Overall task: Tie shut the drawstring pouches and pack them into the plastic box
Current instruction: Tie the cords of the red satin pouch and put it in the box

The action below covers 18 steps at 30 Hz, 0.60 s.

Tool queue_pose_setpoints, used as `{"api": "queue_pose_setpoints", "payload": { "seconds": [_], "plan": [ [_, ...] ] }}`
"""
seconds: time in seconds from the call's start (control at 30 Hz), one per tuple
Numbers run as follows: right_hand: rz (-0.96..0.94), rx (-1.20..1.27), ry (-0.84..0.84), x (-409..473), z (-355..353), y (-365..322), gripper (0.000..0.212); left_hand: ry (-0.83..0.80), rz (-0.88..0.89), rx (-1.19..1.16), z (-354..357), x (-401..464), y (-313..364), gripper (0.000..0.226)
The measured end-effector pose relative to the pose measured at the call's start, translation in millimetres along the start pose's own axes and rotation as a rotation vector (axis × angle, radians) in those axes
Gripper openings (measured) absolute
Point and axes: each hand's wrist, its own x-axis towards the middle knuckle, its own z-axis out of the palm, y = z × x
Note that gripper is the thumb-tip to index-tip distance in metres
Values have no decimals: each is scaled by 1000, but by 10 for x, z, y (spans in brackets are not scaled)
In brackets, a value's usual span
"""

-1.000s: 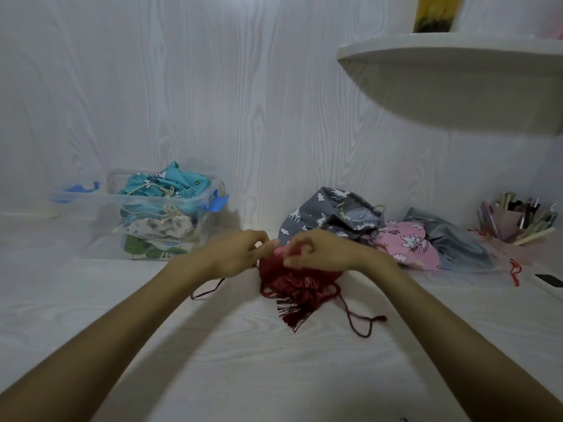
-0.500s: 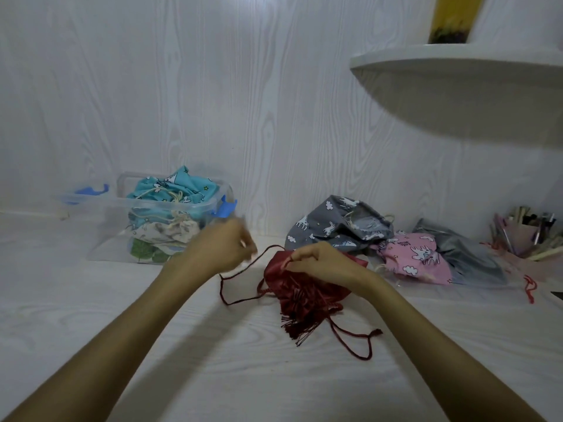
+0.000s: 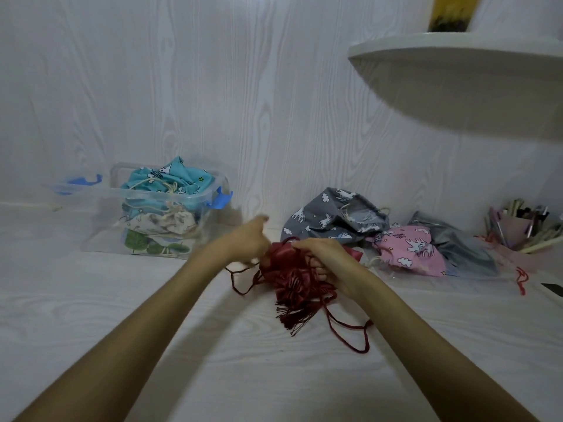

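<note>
Red satin pouch [image 3: 292, 275] lies on the white surface [image 3: 243, 376] mid-frame; right hand [image 3: 327, 263] is clamped on its gathered neck, likely as an anchor to pull against. Left hand [image 3: 246, 242] is closed in a fist just left of the pouch, apparently pinching the dark red cord [image 3: 240, 280], blurred. Clear plastic box [image 3: 100, 223], partly filled, stands well left, within reach for packing; unfinished pouches [image 3: 365, 229] are heaped behind

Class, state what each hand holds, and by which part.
Right hand grips the red pouch at its gathered neck. Left hand seems to pull its drawstring; motion blur hides the exact grip.
</note>
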Motion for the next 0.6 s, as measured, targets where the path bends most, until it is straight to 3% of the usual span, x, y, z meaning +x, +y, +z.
{"api": "queue_pose_setpoints", "payload": {
  "seconds": [0.07,0.13,0.2,0.3,0.47,0.6],
  "plan": [
    [3,67,5,-18,-12,16,19,167,63,-55,-65,63,38,29],
    [4,165,12,-26,-19,31,11,121,74,37,-33,66,32,12],
    [18,243,9,3,-35,51,13,-33,65,119,58,57,13,13],
    [41,274,-22,14,-15,75,15,-26,112,181,150,78,-31,21],
    [4,259,-14,-26,-50,69,18,-74,138,-173,241,111,16,22],
    [-2,266,-24,-33,-124,39,15,-20,234,-191,261,185,-78,19]
  ]
}}
